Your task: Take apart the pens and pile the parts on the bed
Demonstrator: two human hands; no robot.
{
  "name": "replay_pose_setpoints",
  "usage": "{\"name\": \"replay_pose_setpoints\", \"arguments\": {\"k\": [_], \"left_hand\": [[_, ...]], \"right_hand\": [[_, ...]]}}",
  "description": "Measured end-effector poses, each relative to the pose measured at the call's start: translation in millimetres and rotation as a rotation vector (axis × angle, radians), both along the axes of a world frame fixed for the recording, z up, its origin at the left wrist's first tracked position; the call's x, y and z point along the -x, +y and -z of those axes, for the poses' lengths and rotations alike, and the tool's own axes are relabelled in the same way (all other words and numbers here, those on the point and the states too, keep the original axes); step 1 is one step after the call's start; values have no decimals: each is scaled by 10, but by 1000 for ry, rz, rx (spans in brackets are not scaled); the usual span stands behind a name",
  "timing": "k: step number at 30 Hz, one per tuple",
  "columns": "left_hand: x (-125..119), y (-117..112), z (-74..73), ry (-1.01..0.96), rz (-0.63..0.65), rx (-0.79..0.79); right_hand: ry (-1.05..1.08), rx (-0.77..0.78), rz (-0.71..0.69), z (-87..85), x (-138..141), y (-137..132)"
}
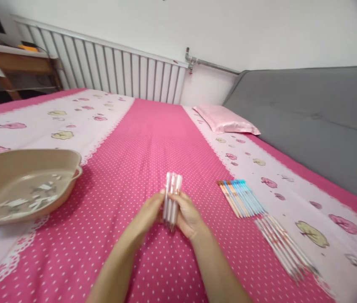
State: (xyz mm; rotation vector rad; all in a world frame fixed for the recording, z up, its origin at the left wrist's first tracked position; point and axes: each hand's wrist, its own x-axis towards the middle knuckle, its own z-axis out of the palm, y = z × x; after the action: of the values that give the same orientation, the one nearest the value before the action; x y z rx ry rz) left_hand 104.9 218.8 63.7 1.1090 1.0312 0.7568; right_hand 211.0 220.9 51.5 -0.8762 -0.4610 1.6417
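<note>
A bundle of several slim white-and-pink pens point(172, 182) stands nearly upright between my two hands, slightly blurred. My left hand point(153, 207) is closed around its left side. From the right, my right hand point(186, 212) wraps the bundle, its thumb across the front. To the right on the bedspread lies a row of blue and orange-brown pens point(241, 198), side by side. Nearer to me is a second row, of white pens with reddish marks point(284, 246).
At left a beige plastic basin point(28, 158) holds several small white and grey pieces. A pink dotted bedspread point(153, 147) covers the bed. Farther back are a pink pillow point(225, 118), a grey padded headboard point(307, 101), a white radiator point(115, 67) and a wooden desk point(23, 63).
</note>
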Motion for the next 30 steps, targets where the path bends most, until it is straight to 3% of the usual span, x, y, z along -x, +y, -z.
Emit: {"name": "replay_pose_setpoints", "arguments": {"k": [3, 6, 11, 16, 20, 26, 30], "left_hand": [[-76, 30, 227, 46, -26, -27], [-87, 40, 297, 126, -11, -40], [-37, 65, 267, 227, -35, -48], [7, 92, 337, 364, -98, -134], [-20, 85, 318, 243, -106, -49], [-42, 96, 289, 150, -216, 42], [26, 128, 318, 261, -330, -39]], "right_hand": [[21, 60, 31, 266, -42, 21], [-43, 122, 80, 362, -114, 53], [-298, 78, 144, 386, -134, 59], [-425, 16, 128, 428, -113, 31], [-497, 24, 157, 413, -103, 22], [-595, 23, 194, 372, -146, 27], [-1030, -16, 188, 340, -317, 23]]}}
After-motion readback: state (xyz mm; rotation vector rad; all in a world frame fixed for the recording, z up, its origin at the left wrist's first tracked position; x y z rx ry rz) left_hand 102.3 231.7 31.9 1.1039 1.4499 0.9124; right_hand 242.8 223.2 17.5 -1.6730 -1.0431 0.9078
